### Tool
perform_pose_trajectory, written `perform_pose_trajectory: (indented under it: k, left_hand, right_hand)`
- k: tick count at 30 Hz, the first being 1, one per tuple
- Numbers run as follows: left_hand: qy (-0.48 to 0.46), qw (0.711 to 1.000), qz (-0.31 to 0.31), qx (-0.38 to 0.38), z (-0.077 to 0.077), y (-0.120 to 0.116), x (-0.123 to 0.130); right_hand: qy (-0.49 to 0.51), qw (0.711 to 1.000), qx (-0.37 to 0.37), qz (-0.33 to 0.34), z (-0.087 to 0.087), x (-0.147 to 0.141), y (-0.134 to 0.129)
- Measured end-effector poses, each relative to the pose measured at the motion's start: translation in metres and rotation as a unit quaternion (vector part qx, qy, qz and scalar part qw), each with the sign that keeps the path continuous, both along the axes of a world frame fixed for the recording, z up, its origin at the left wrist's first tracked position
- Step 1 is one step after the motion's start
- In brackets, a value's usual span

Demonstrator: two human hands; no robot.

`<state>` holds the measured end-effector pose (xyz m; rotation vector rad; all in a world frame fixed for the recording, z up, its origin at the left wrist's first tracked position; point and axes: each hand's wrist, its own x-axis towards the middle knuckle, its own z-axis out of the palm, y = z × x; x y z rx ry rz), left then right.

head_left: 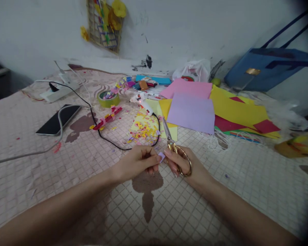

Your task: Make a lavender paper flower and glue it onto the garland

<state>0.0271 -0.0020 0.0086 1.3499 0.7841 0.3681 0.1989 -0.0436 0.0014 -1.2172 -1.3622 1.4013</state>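
Observation:
Between the thumb and fingers of my left hand (140, 160) is a small piece of lilac paper (161, 156). My right hand (186, 163) is closed around gold-handled scissors (172, 145), whose silver blades point away from me. The fingertips of both hands are close together at the lilac piece. Beyond them, yellow, pink and lilac scraps (145, 131) lie heaped on pale yellow sheets. A white glue gun (145, 104) rests behind the scraps. To the left lies a red strip with pink and yellow bits (106, 121).
Sheets of lilac (191, 112), pink and yellow (238, 107) are stacked to the right, near white string (218, 140). At left are a phone (59, 120), a power strip (59, 90) and cables. Green tape (108, 101) and a blue bag (267, 68) are farther back.

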Motion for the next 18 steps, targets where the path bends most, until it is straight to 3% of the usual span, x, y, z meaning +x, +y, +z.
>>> perform_pose_trajectory:
  k: [3, 6, 10, 12, 14, 18]
  left_hand:
    - [0.008, 1.0, 0.003, 0.023, 0.0013, 0.0002, 0.0003]
    - [-0.01, 0.991, 0.031, 0.127, 0.0036, -0.0002, 0.0007]
    - [-0.005, 0.939, 0.073, 0.336, 0.0031, -0.0014, 0.0002]
    - [-0.002, 0.916, 0.073, 0.394, 0.0017, -0.0017, 0.0001]
    - [-0.014, 0.926, 0.078, 0.368, 0.001, -0.0008, 0.0002]
    - [-0.047, 0.984, 0.092, 0.148, 0.0011, 0.0042, 0.0008]
  right_hand:
    - [0.021, 1.0, -0.016, -0.003, -0.0049, 0.0015, 0.001]
    - [0.053, 0.998, -0.018, -0.016, -0.0079, 0.0025, 0.0016]
    - [0.12, 0.991, -0.057, -0.022, -0.0091, 0.0022, 0.0021]
    - [0.148, 0.986, -0.078, -0.004, -0.0096, 0.0013, 0.0023]
    - [0.154, 0.984, -0.091, 0.008, -0.0094, 0.0001, 0.0023]
    - [0.098, 0.992, -0.067, -0.04, -0.0045, -0.0018, 0.0009]
